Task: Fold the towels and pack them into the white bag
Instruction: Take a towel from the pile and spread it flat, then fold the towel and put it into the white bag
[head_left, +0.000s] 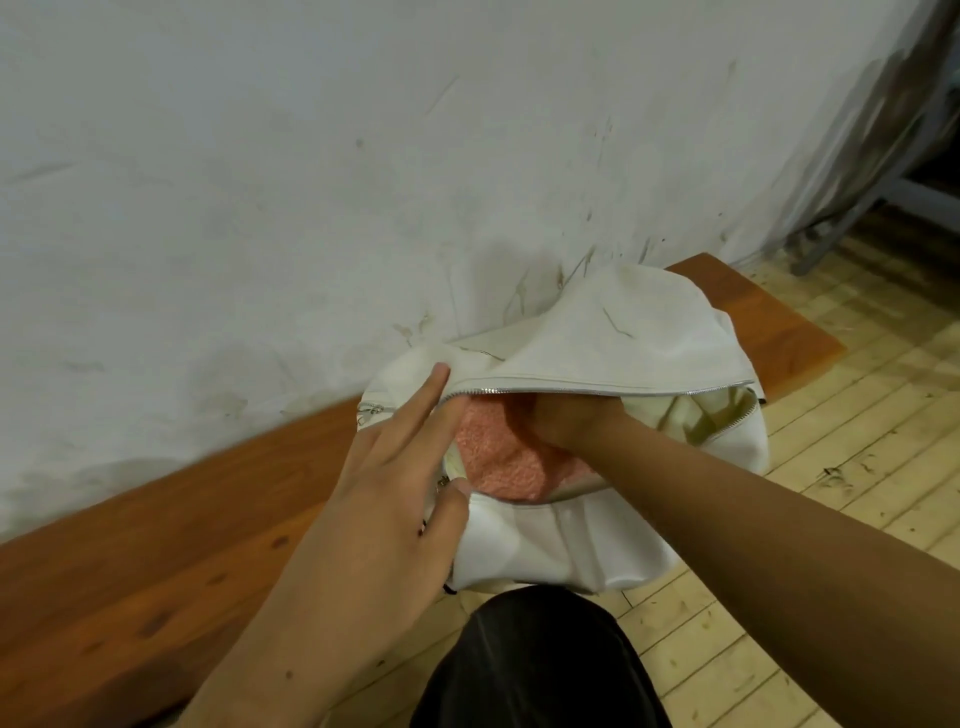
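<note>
The left hand (384, 499) is resting at the left end of the white bag's (545, 551) mouth with its fingers long and nearly straight. The forefinger is lying on top of the upper flap, the next finger is slipping just under the zip edge, and the thumb is pressing on the near rim beside a small zip pull, so the hand is spreading the mouth apart rather than gripping it. The right hand (566, 421) is reaching into the opening from the right, with its wrist and knuckles showing above the pink towel (498, 462) and touching it. Its fingers are going under the flap, so whether they are flat or curled cannot be told. The towel is sitting inside the bag, filling the left part of the opening, and it seems to be folded, though only its top is showing. The bag is lying on the wooden bench (156, 545) against the white wall (260, 156), its near side hanging over the bench edge above the plank floor (831, 467). Its long axis and zip are running left to right along the bench, and the mouth is facing up and toward the person, whose dark-clothed knee (540, 665) is showing below.
</note>
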